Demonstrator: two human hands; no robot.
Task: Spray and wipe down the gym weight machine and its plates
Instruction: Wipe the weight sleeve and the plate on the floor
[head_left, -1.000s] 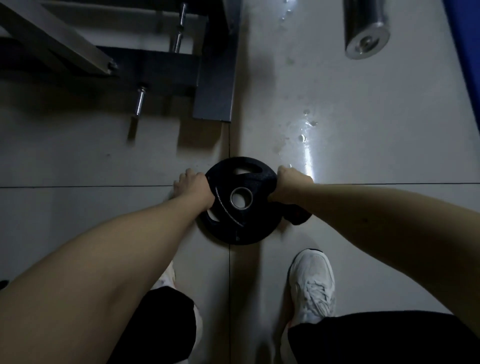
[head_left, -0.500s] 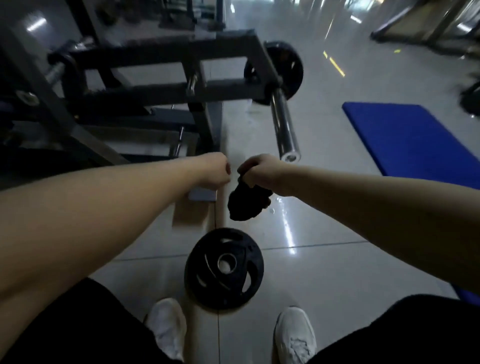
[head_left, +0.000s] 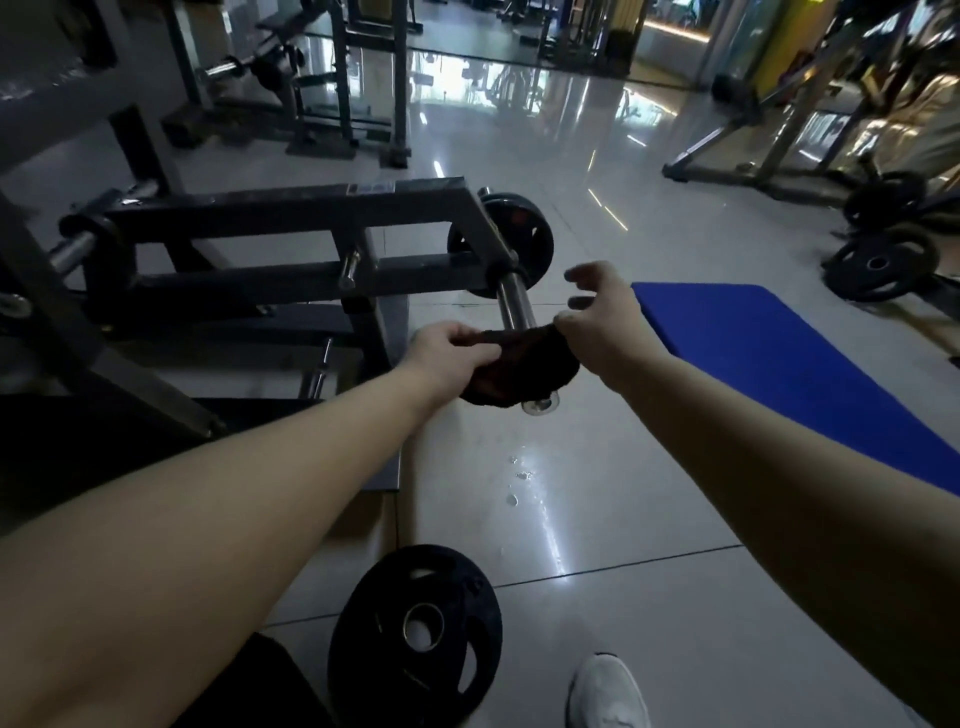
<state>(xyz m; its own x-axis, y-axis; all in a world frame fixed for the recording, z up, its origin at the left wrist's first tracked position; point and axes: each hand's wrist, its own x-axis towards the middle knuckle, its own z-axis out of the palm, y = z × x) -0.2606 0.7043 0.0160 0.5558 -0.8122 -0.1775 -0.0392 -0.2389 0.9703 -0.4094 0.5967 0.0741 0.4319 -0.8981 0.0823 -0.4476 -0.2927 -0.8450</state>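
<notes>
A dark cloth (head_left: 519, 371) is stretched between both hands over the near end of the machine's chrome sleeve bar (head_left: 511, 306). My left hand (head_left: 449, 351) pinches the cloth's left edge. My right hand (head_left: 602, 317) pinches its right corner with thumb and a finger, the other fingers spread. The dark weight machine frame (head_left: 291, 244) stretches left of the bar, with one black plate (head_left: 522, 244) loaded at the bar's far end. Another black plate (head_left: 415, 629) lies flat on the floor near my feet.
A blue mat (head_left: 769, 364) lies on the floor to the right. Water drops (head_left: 519, 475) dot the glossy tiles below the bar. More plates (head_left: 880, 265) and rack frames stand at far right, other machines at the back. My white shoe (head_left: 605, 691) is at bottom.
The view rose from the floor plate to the machine. Both hands left the plate and lifted; the bunched cloth is now spread between both hands over the bar's end.
</notes>
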